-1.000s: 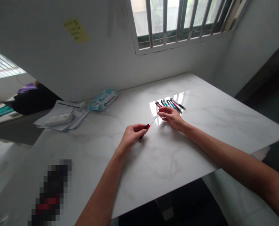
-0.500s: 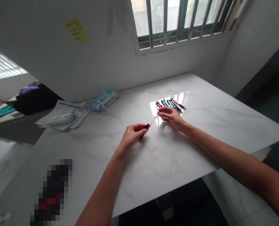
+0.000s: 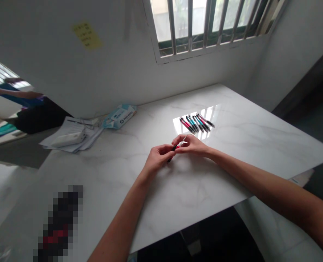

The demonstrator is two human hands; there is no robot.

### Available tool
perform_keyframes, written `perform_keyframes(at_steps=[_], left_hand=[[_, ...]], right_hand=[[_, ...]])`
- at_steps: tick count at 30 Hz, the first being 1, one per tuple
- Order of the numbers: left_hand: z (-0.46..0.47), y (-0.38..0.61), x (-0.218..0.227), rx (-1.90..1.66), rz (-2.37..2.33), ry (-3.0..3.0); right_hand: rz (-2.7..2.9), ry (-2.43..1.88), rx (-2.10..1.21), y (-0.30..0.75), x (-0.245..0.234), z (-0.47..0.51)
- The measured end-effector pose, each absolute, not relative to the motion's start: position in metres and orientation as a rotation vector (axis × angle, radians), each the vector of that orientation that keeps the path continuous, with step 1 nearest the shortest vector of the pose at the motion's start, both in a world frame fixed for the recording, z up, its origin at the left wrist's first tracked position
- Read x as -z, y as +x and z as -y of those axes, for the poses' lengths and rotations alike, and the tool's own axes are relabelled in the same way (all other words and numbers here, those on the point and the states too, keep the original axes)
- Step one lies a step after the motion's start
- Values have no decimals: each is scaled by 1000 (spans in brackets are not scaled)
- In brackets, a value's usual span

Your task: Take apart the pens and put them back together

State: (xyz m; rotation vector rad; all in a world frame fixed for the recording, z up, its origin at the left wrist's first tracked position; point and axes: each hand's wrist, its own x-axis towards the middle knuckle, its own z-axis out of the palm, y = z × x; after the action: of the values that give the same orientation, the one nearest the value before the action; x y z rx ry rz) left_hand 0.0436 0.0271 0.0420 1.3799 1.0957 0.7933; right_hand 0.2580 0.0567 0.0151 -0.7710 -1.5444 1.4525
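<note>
My left hand (image 3: 161,156) is closed around the black lower part of a pen barrel (image 3: 173,152), tilted a little above the white marbled table (image 3: 205,174). Against its fingertips comes my right hand (image 3: 191,145), its thumb and fingers pinched at the barrel's red end. A thin pale ink refill (image 3: 183,139) slants up from that end past the right fingers; its lower tip is hidden. Just beyond my right hand, several click pens (image 3: 195,123) with red, teal and dark barrels lie side by side.
A blue pack of wipes (image 3: 120,116) lies near the wall, beside loose papers (image 3: 65,136) with a white packet on them. Above the table is a barred window (image 3: 199,25). Another person's arm (image 3: 22,94) shows at the far left; a pixelated dark shape is at lower left.
My right hand has come down and left to meet my left hand, and the refill shows less length between them. Another person's arm with blue cloth has appeared at left.
</note>
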Motion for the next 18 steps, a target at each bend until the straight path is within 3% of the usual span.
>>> perform_keyframes(at_steps=[10, 18], left_hand=[[-36, 31, -45, -903, -1225, 1605], [-41, 17, -49, -922, -1522, 1989]], right_hand=[[1084, -779, -1403, 282, -26, -74], [1701, -957, -859, 298, -19, -82]])
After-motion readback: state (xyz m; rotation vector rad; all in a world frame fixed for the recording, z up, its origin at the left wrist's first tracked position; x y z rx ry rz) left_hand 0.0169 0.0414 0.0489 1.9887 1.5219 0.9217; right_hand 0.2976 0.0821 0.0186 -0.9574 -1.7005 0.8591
